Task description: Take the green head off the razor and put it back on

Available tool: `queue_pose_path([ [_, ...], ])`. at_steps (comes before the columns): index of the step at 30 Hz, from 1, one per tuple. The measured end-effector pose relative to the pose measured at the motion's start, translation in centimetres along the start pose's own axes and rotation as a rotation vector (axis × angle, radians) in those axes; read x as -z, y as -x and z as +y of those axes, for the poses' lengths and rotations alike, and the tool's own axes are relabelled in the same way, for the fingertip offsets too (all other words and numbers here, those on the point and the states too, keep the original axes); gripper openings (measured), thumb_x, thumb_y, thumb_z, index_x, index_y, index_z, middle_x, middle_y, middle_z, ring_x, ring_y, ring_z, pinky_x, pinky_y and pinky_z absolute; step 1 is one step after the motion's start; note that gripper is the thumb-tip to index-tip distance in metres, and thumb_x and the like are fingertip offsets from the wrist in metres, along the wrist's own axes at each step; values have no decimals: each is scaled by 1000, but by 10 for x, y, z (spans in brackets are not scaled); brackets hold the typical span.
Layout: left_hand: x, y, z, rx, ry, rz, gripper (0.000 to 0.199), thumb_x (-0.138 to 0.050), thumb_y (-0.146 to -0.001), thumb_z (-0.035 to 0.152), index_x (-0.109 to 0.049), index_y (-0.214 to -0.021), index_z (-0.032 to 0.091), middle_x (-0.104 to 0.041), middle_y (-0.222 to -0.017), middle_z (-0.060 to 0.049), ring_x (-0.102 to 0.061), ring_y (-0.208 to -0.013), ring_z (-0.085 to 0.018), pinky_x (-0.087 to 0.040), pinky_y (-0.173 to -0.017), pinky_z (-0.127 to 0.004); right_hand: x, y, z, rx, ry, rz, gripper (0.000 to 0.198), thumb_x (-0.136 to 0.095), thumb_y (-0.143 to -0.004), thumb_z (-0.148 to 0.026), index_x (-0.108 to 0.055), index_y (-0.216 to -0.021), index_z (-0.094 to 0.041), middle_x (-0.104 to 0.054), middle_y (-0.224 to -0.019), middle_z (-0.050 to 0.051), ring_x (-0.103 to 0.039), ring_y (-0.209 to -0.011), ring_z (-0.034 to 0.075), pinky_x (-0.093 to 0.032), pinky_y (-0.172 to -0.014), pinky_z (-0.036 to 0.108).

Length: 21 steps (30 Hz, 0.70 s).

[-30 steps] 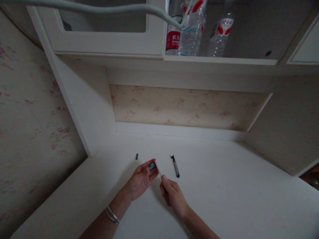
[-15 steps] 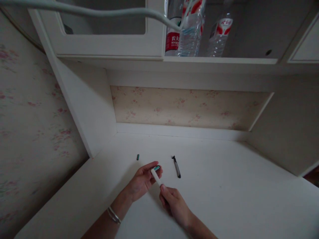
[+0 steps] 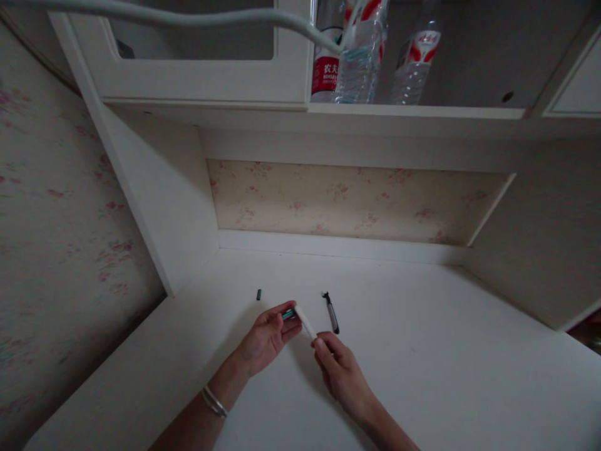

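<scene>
My left hand (image 3: 270,335) is closed with its fingertips around a small razor cartridge (image 3: 288,314), dark with a green strip. A slim white stick (image 3: 306,323) is pinched at its lower end by my right hand (image 3: 340,369). The stick's upper end sits against the right side of the cartridge, by my left fingertips; whether it touches is too small to tell. Just beyond my hands, a razor handle (image 3: 331,313), grey and black with no cartridge on it, lies on the white desk (image 3: 422,351). Farther left lies another small dark green cartridge (image 3: 258,294).
Above the desk is a white cabinet (image 3: 201,84) with several plastic bottles (image 3: 359,75) on its open shelf. A pale cable (image 3: 188,20) crosses the top of the view. White side panels and a flowered wall (image 3: 56,250) bound the desk.
My right hand has moved a little right, and the white stick's upper end has shifted from across the cartridge to its right side. The left hand has barely moved.
</scene>
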<state>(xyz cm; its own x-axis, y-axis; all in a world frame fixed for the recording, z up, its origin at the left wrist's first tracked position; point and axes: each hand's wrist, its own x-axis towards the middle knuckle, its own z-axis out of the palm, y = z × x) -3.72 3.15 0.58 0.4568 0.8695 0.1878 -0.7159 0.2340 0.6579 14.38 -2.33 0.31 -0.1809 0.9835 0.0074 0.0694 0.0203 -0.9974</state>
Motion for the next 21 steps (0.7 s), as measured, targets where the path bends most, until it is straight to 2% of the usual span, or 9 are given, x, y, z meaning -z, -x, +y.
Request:
queue_pose_path([
  [5, -1, 3, 0, 22, 4, -4, 35, -69, -79, 25, -63, -110, 12, -66, -110, -12, -61, -102, -20, -45, -92, -31, -4, 13, -5, 318, 333, 40, 35, -37, -95, -44, -58, -89, -17, -54, -68, 2, -49, -60, 14, -38, -55, 25],
  [8, -2, 6, 2, 59, 6, -33, 37, -71, -76, 27, -64, -109, 11, -67, -105, -13, -63, -98, -21, -44, -93, -34, -6, 20, -5, 491, 541, -30, 27, -36, -97, -33, -59, -93, -19, -59, -77, 5, -53, -67, 16, -38, -62, 27],
  [11, -1, 9, 4, 79, 9, -81, 38, -72, -75, 28, -65, -108, 11, -68, -101, -13, -63, -96, -22, -44, -92, -36, -7, 24, -5, 589, 669, -72, 24, -35, -97, -27, -58, -99, -20, -61, -79, 5, -56, -69, 17, -38, -63, 28],
  [14, 0, 9, 5, 80, 33, -99, 36, -71, -76, 32, -66, -105, 11, -69, -98, -12, -64, -91, -21, -45, -89, -35, -6, 28, -3, 601, 666, -44, 22, -36, -96, -24, -57, -99, -20, -62, -79, 6, -57, -68, 17, -38, -63, 27],
  [18, -2, 6, 3, 94, 69, -94, 31, -69, -77, 30, -68, -102, 12, -70, -95, -9, -65, -87, -19, -47, -84, -31, -5, 34, 3, 535, 611, 34, 19, -38, -96, -25, -56, -94, -20, -62, -72, 4, -57, -61, 16, -38, -58, 26],
  [21, -8, 3, 1, 123, 82, -102, 30, -69, -76, 29, -68, -101, 12, -69, -93, -8, -65, -86, -19, -46, -85, -31, -9, 37, 8, 461, 531, 37, 20, -38, -96, -29, -56, -92, -20, -63, -73, 3, -58, -63, 15, -40, -60, 24],
])
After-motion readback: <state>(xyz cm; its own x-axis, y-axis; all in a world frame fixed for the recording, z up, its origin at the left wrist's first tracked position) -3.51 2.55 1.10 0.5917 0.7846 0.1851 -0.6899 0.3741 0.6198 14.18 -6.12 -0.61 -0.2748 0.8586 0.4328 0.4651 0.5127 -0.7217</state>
